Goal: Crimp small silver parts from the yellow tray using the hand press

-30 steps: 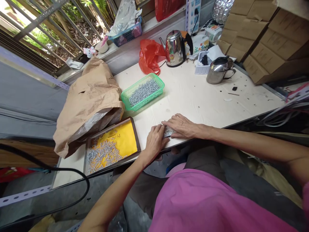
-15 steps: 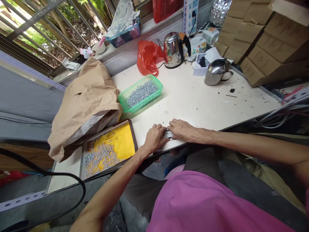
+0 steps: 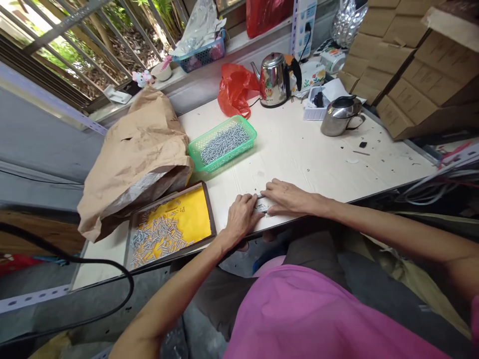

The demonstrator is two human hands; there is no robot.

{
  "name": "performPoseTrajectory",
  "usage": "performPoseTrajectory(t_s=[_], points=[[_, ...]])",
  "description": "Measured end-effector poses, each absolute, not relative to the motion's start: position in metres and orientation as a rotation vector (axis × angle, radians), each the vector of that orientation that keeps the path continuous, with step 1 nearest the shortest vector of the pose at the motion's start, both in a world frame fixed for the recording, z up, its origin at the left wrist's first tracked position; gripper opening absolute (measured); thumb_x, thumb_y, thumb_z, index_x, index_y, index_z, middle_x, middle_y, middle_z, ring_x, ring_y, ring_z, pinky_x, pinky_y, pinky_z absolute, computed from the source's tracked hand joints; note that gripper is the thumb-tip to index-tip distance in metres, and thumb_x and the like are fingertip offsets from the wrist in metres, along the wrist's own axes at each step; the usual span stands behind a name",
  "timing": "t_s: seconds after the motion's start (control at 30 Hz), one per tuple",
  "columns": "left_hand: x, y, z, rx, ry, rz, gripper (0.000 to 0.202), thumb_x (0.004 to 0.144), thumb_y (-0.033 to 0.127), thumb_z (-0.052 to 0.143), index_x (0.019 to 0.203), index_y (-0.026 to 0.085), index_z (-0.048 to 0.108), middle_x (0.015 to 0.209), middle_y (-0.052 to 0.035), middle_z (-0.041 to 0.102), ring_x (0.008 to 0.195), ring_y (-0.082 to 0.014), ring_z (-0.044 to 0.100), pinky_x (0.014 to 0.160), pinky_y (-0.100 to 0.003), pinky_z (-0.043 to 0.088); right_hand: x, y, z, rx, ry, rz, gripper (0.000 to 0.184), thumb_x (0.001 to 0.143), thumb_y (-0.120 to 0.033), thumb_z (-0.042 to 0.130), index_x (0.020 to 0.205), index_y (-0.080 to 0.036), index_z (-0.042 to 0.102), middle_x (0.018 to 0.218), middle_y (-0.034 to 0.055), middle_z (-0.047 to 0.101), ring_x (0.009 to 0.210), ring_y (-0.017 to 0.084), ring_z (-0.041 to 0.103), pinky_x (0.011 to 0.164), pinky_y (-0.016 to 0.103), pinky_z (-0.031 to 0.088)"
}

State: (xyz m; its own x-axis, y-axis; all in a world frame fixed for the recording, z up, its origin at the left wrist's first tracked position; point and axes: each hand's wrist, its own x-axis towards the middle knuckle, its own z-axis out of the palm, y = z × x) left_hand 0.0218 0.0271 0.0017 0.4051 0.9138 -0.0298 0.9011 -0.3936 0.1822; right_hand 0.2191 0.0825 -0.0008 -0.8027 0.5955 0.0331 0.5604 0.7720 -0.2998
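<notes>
Near the front edge of the table, a small flat silvery metal piece [image 3: 262,205] lies between my two hands, its exact kind too small to make out. My left hand [image 3: 241,214] grips its left end, fingers curled over the far side and thumb at the near side. From the right, my right hand [image 3: 287,197] is closed about the other end, thumb low and fingers bent above. To the left, a shallow dark-rimmed tray [image 3: 209,209] with a yellow bottom holds many small metal pins [image 3: 160,239]. Behind it, a green basket [image 3: 224,164] is filled with similar pins.
A large brown paper bag [image 3: 134,154] slumps at the left. Toward the back stand a red plastic bag [image 3: 234,89], an electric kettle [image 3: 272,82] and a steel pot [image 3: 337,119]. Cardboard boxes [image 3: 396,70] are stacked at the right. A black cable [image 3: 127,279] loops at lower left.
My right hand has shifted slightly, its thumb and fingers spread a little wider, so more of the metal piece shows. The whole view has moved a little sideways.
</notes>
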Motion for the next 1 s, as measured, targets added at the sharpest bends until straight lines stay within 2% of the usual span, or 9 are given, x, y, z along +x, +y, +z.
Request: performPoseTrajectory(t_s=[0.07, 0.17, 0.33, 0.47, 0.53, 0.7, 0.83, 0.9, 1.0], points=[[0.027, 0.011, -0.005, 2.497, 1.646, 0.265, 0.044, 0.089, 0.034, 0.058, 0.128, 0.014, 0.052, 0.133, -0.0142, 0.053, 0.122, -0.0288, 0.048, 0.100, -0.043, 0.044, 0.221, 0.093, -0.003, -0.914, -2.832, 0.421, 0.036, 0.091, -0.042, 0.054, 0.108, -0.012, 0.063, 0.099, 0.0130, 0.061, 0.093, 0.023, 0.052, 0.082, 0.033, 0.038], [0.040, -0.014, -0.016, 2.516, 1.553, 0.438, 0.042, 0.093, 0.030, 0.050, 0.131, 0.011, 0.049, 0.142, -0.0162, 0.047, 0.137, -0.0293, 0.035, 0.109, -0.045, 0.037, 0.217, 0.106, -0.011, -0.991, -2.794, 0.383, 0.026, 0.093, -0.033, 0.051, 0.103, -0.013, 0.065, 0.100, 0.0123, 0.061, 0.094, 0.022, 0.052, 0.080, 0.032, 0.036], [0.055, -0.038, -0.026, 2.418, 1.479, 0.549, 0.047, 0.093, 0.040, 0.050, 0.133, 0.017, 0.047, 0.138, -0.0128, 0.053, 0.135, -0.0287, 0.041, 0.112, -0.053, 0.032, 0.203, 0.128, -0.011, -1.067, -2.771, 0.296, 0.014, 0.090, -0.028, 0.056, 0.092, -0.017, 0.064, 0.098, 0.0079, 0.063, 0.093, 0.022, 0.051, 0.077, 0.032, 0.031], [0.054, -0.038, -0.031, 2.387, 1.455, 0.590, 0.052, 0.091, 0.042, 0.052, 0.136, 0.017, 0.044, 0.139, -0.0137, 0.051, 0.137, -0.0282, 0.037, 0.113, -0.054, 0.029, 0.184, 0.129, 0.005, -1.137, -2.785, 0.217, 0.016, 0.088, -0.028, 0.059, 0.099, -0.017, 0.065, 0.101, 0.0094, 0.064, 0.095, 0.024, 0.049, 0.076, 0.034, 0.028], [0.054, -0.037, -0.034, 2.397, 1.422, 0.606, 0.055, 0.091, 0.042, 0.052, 0.137, 0.015, 0.042, 0.139, -0.0150, 0.050, 0.138, -0.0294, 0.036, 0.113, -0.054, 0.028, 0.167, 0.116, 0.012, -0.949, -2.872, 0.232, 0.017, 0.088, -0.028, 0.060, 0.100, -0.019, 0.066, 0.103, 0.0095, 0.063, 0.096, 0.024, 0.047, 0.074, 0.033, 0.028], [0.051, -0.054, -0.027, 2.379, 1.337, 0.576, 0.048, 0.091, 0.041, 0.051, 0.131, 0.015, 0.049, 0.122, -0.0148, 0.062, 0.117, -0.0286, 0.056, 0.097, -0.045, 0.048, 0.123, 0.071, 0.015, -0.205, -3.066, 0.311, 0.014, 0.087, -0.025, 0.059, 0.079, -0.020, 0.069, 0.096, 0.0080, 0.061, 0.099, 0.024, 0.045, 0.072, 0.034, 0.029], [0.024, -0.083, -0.005, 2.531, 1.201, 0.590, 0.028, 0.093, 0.027, 0.048, 0.116, 0.017, 0.060, 0.113, -0.0093, 0.066, 0.108, -0.0205, 0.060, 0.096, -0.033, 0.049, 0.110, 0.056, 0.004, -0.024, -2.996, 0.294, 0.014, 0.084, -0.019, 0.058, 0.072, -0.017, 0.064, 0.093, 0.0098, 0.060, 0.099, 0.024, 0.046, 0.075, 0.036, 0.032], [-0.006, -0.087, 0.007, 2.545, 1.404, 0.636, 0.023, 0.093, 0.021, 0.046, 0.108, 0.019, 0.064, 0.103, -0.0075, 0.068, 0.099, -0.0181, 0.061, 0.090, -0.031, 0.051, 0.108, 0.058, -0.001, -0.032, -2.927, 0.353, 0.012, 0.085, -0.020, 0.057, 0.075, -0.017, 0.063, 0.090, 0.0089, 0.061, 0.092, 0.022, 0.049, 0.075, 0.035, 0.034], [-0.070, -0.072, 0.019, 2.355, 2.022, 0.701, 0.025, 0.094, 0.020, 0.043, 0.105, 0.020, 0.066, 0.096, -0.0092, 0.067, 0.090, -0.0190, 0.060, 0.080, -0.033, 0.051, 0.105, 0.069, 0.004, -0.214, -2.765, 0.420, 0.014, 0.090, -0.018, 0.050, 0.084, -0.017, 0.062, 0.085, 0.0067, 0.063, 0.082, 0.019, 0.052, 0.073, 0.033, 0.037]])
